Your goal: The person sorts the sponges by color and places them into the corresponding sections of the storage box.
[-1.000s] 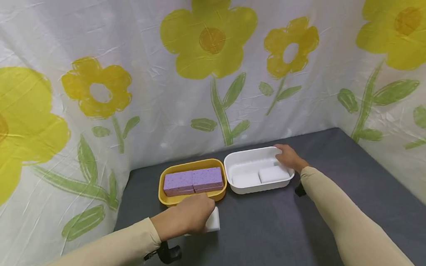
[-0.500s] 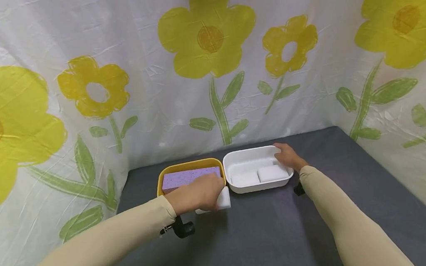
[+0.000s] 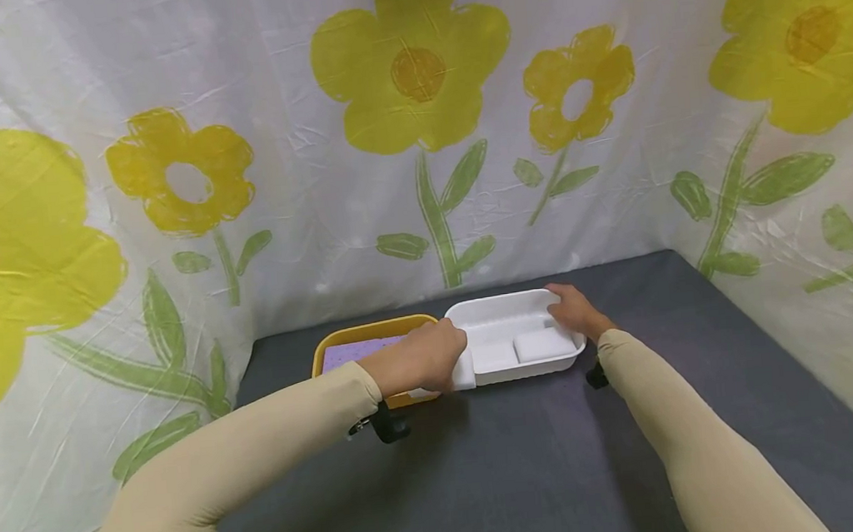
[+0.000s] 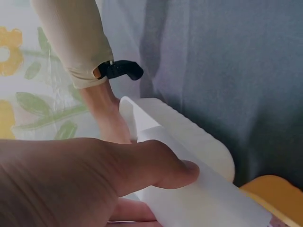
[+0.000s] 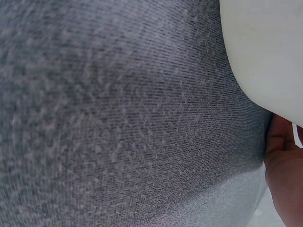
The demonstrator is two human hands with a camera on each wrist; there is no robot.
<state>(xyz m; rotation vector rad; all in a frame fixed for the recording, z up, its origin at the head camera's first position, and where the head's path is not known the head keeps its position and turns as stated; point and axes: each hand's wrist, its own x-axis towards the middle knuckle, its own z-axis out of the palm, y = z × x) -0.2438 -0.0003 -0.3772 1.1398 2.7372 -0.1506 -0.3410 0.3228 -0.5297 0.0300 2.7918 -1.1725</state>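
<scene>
In the head view my left hand [image 3: 422, 358] pinches a white sponge [image 3: 464, 371] at the near left corner of a white plastic tray [image 3: 493, 311]. The left wrist view shows the thumb laid along one face of that block, with the tray just beyond it. A second white sponge [image 3: 544, 345] lies inside the tray at its right end. My right hand [image 3: 577, 312] grips the tray's far right rim, its fingers partly hidden behind the wall in the right wrist view. Left of the tray, purple sponges [image 3: 351, 352] sit in a yellow tray [image 3: 362, 332], half covered by my left hand.
Both trays stand side by side on a dark grey cloth-covered table [image 3: 532, 466], near its back edge. A white curtain with yellow flowers [image 3: 303, 225] hangs behind and along both sides. Dark straps [image 3: 390, 426] are worn at the wrists.
My left hand has carried the white sponge to the right and away from me, from in front of the yellow tray to the white tray's near left corner. The right hand stays put.
</scene>
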